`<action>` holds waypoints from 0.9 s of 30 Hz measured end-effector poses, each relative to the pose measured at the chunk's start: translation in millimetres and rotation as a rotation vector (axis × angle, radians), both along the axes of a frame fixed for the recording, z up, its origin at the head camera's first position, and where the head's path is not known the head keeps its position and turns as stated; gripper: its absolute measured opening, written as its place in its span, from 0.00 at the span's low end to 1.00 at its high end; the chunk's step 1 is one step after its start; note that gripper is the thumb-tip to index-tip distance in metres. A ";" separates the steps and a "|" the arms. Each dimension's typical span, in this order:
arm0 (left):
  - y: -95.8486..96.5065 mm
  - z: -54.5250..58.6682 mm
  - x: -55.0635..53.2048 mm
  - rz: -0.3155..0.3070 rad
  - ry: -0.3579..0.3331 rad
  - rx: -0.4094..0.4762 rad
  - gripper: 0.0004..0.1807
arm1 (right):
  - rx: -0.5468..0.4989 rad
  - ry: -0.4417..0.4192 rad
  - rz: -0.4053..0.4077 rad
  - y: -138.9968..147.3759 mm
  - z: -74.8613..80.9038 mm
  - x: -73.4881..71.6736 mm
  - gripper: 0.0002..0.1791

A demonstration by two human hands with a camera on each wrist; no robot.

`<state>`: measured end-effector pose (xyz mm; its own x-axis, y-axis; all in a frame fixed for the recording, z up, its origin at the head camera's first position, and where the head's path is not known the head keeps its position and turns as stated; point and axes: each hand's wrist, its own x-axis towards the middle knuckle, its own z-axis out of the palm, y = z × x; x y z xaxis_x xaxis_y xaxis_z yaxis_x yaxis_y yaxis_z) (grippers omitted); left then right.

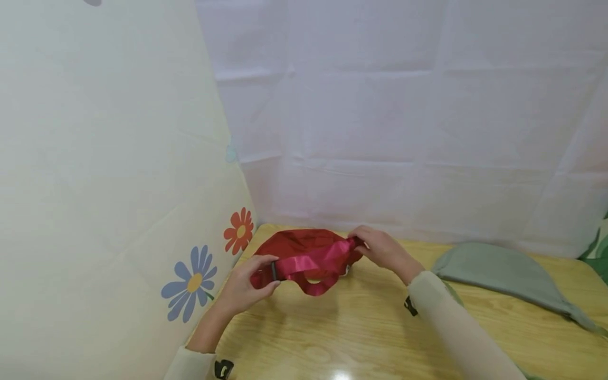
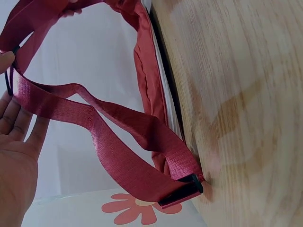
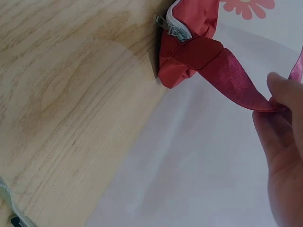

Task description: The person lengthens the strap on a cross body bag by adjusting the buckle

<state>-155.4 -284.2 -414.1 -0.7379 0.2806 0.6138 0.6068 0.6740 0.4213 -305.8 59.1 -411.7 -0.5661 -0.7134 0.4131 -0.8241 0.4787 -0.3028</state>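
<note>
At the far left, a pale wall covering (image 1: 95, 174) carries a blue flower (image 1: 193, 283) and, further along, a red flower (image 1: 239, 230). Beside the left sleeve (image 1: 191, 364), low in the head view, a small black piece (image 1: 223, 368) lies on the wood-grained tabletop (image 1: 294, 338).

Next comes the left hand (image 1: 247, 285), its grip pinching a black slider (image 1: 274, 270) on the bag's strap between thumb and fingers. The strap (image 1: 299, 263) runs from there across to the other hand, with a slack loop hanging below it (its weave shines pinkish where the light catches it). Just behind it, the red bag (image 1: 294, 238) sits on the tabletop near the back edge, by the corner where the wall covering meets a white sheet (image 1: 356, 121). A second black slider (image 2: 191, 185) shows close to the bag in the left wrist view.

At the bag's right end, a white zipper (image 3: 174, 16) has a metal pull (image 3: 162, 21). Here the right hand (image 1: 382, 250) holds the strap, its grip pinched with thumb against fingers.

Under the right sleeve (image 1: 456, 322) lies a black buckle piece (image 1: 410, 306). Further right, a grey-green bag (image 1: 499, 269) lies flat, well apart from the red one.
</note>
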 end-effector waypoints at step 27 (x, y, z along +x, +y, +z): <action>-11.2 2.5 7.3 0.030 -0.001 0.036 0.29 | -0.086 0.082 -0.001 30.7 -9.5 -20.6 0.20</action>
<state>-148.1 -295.4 -411.5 -0.7462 0.2358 0.6226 0.5859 0.6765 0.4461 -326.5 89.8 -421.2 -0.5289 -0.6723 0.5179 -0.8471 0.4550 -0.2745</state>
